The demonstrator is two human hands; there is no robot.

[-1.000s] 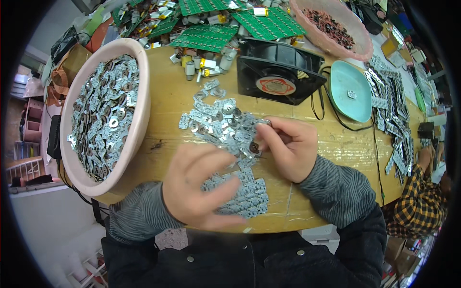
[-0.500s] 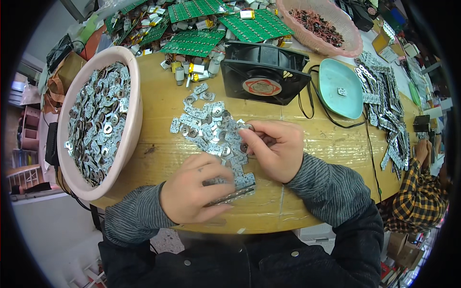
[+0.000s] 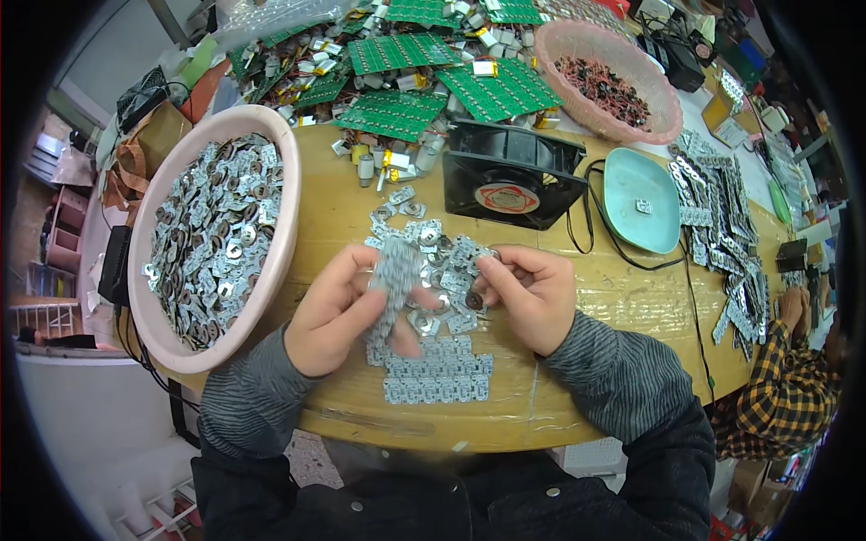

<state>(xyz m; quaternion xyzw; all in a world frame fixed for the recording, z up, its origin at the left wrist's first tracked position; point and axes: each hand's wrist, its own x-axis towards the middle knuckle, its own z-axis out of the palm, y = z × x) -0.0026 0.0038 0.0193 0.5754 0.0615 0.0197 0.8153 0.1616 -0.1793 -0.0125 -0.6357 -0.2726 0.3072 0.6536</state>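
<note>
My left hand (image 3: 332,311) is closed around a pale strip of small circuit boards (image 3: 395,279), which is blurred by motion and stands tilted over the table. My right hand (image 3: 534,302) is pinched at the edge of the loose pile; a small circuit board with a round part seems to be between its fingertips, partly hidden. Between and beyond my hands lies the pile of small circuit boards with round metal parts (image 3: 431,233). Nearer to me, strips of joined circuit boards (image 3: 437,389) lie flat in rows.
A pink-white basin (image 3: 286,221) of small boards stands at the left. A black fan (image 3: 514,171) is beyond the pile, beside a turquoise tray (image 3: 618,203). Green circuit panels (image 3: 397,54) and a pink basket (image 3: 663,104) are farther back. A co-worker's sleeve (image 3: 785,383) shows at right.
My left hand has lifted a strip off the table and moved up beside the pile. The flat strips near me are now uncovered. The right hand stays at the pile; the view has shifted slightly.
</note>
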